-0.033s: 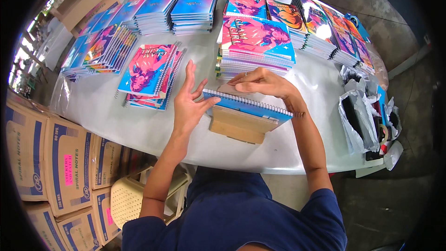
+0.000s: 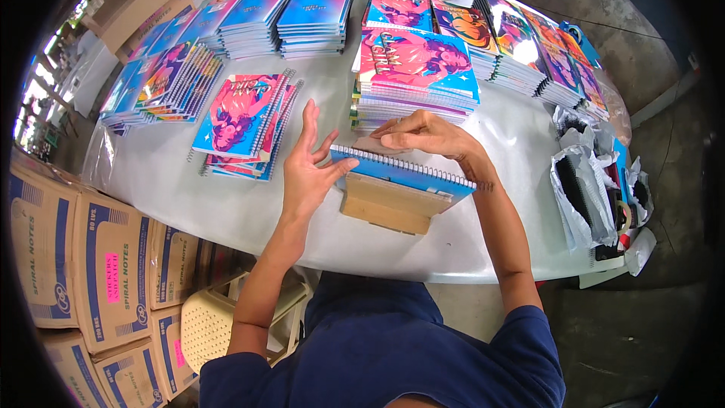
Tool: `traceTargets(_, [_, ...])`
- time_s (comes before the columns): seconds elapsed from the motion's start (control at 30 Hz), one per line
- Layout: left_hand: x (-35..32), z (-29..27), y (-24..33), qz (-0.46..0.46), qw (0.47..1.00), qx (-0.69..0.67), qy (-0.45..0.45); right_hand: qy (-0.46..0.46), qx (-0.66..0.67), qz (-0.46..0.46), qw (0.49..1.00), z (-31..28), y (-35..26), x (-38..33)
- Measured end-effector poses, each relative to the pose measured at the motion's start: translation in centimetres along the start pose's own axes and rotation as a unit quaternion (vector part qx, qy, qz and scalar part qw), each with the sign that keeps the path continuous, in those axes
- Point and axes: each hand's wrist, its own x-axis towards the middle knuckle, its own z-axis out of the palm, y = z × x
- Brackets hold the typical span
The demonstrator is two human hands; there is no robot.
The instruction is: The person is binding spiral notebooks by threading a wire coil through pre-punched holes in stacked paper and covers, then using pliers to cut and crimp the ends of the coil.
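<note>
The left hand (image 2: 302, 171) has its fingers spread, thumb touching the coiled edge of a blue spiral notebook (image 2: 404, 177) that spans to the right wrist. The right hand (image 2: 432, 136) curls behind it; whether it pinches anything, I cannot tell. Stacked notebooks (image 2: 418, 62) lie beyond.

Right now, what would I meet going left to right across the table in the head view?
Fanned notebooks, pink-and-blue notebook pile, blue spiral notebook with its coil uppermost, crumpled plastic bags.

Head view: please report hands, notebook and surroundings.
Left hand touching spiral notebook, left end; right hand at far side. Notebook spine-up, brown cardboard before it. Tall notebook stack beyond.
</note>
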Motion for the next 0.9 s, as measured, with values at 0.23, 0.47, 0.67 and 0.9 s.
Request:
traceTargets(0.23, [1.5,-1.5,0.1,-0.004,0.983,0.037,-0.179,0.137,-0.072,-0.004,0.988,-0.8,-3.1,-6.7])
traceTargets(0.47, [2.5,0.5,0.1,-0.033,0.95,-0.123,-0.285,0.364,-0.34,0.212,0.841,-3.5,5.7,-19.1])
traceTargets(0.67, [1.7,0.5,9.8,0.178,0.98,0.001,-0.087,0.446,-0.507,0.108,0.73,3.6,9.3,-17.5])
traceTargets(0.9, [-5.2,5.0,4.6,0.318,0.854,0.389,-0.136,0.485,-0.506,0.148,0.698,8.2,10.9,-16.4])
